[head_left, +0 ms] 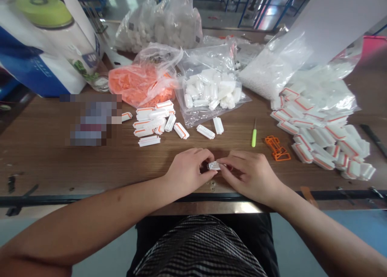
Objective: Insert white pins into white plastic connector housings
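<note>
Near the table's front edge, my left hand (192, 168) and my right hand (252, 174) pinch a small white plastic casing (214, 165) between them. The left fingers close on its left end and the right fingertips press its right end. My fingers hide part of the casing. Just beyond my hands lie loose white casings, one (206, 131) plain and another (181, 130) with an orange strip. A green-handled screwdriver (254, 137) rests beyond my right hand, beside several orange frames (276, 149).
White casings with orange strips pile up on the right (326, 136) and at centre left (152, 118). Behind stand a bag of orange parts (142, 83), a bag of white parts (211, 89) and a bag of white granules (269, 67). A bottle with a green lid (45, 11) stands left.
</note>
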Demonstrator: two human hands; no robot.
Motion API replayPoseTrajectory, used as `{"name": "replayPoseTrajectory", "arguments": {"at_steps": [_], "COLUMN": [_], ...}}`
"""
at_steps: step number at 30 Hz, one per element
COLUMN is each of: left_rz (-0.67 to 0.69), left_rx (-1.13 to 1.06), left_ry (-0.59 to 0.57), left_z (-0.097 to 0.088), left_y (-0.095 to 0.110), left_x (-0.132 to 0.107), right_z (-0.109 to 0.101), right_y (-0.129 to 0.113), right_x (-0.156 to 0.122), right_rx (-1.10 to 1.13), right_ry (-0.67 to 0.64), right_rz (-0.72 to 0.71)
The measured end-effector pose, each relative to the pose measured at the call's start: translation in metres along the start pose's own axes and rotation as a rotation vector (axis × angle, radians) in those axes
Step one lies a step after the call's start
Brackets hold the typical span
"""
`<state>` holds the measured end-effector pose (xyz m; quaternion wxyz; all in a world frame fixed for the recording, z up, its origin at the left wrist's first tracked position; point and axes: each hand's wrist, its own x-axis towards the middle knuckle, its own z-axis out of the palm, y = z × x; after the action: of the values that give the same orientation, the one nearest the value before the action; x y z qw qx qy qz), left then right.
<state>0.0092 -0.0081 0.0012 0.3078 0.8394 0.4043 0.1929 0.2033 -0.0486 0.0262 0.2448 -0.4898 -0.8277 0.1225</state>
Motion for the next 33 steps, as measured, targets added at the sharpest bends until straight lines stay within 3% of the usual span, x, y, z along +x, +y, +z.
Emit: {"name": "replayPoseTrajectory", "arguments": {"at_steps": [14,21,28,30,33], "left_rz": [0.007,-0.001,-0.008,-0.009,-0.015], "left_rx": [-0.028,-0.017,-0.039,-0.028,0.007], "left_ry": [0.001,0.022,-0.005,-0.006,-0.004], "left_z": [-0.002,-0.002,-0.003,-0.004,-0.004], "left_y": [0.001,0.002,0.003,0.003,0.003], "left_x": [0.000,0.000,0.001,0.001,0.001], "right_z": [0.009,0.003,0.010,0.005,-0.012], "right_y": [-0.003,0.005,-0.006,-0.005,0.010], "right_x": [-0.005,-0.008,-0.010,-0.012,-0.018], "right_rx": [-0.163,0.028,-0.158,-0.110,0.005], "right_ry": [0.060,0.185,0.079,0.100,0.175], "right_rz": [-0.153,-0.012,-0.120,-0.091,0.092]}}
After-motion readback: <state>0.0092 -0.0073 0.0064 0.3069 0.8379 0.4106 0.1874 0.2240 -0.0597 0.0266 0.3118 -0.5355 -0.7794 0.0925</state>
